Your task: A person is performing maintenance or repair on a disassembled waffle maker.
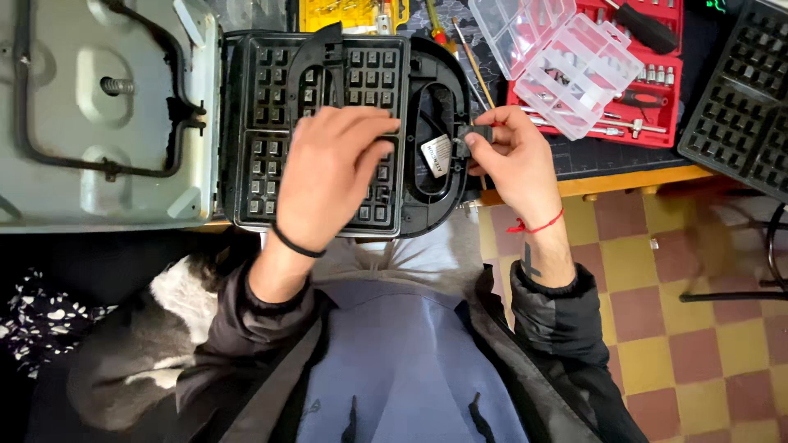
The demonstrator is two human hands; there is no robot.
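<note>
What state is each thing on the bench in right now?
Waffle iron: opened flat, grid plate facing up.
Metal half: lying open, heating wire exposed.
Left hand: resting on the grid plate, fingers curled.
Right hand: pinching a small black part.
Clear plastic box: lid open.
Red tool case: open.
Loose waffle plate: detached, at the bench edge.

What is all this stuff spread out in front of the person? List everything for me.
black ridged waffle iron plate: one, black, centre, under the left hand
small black plastic part: one, black, pinched in the right hand
grey metal housing with heating loop: one, grey, left
clear plastic compartment box: one, clear, open, upper right
red tool case with sockets: one, red, under the clear box
second black waffle plate: one, black, far right
left hand: on the plate
right hand: holds the part
</note>
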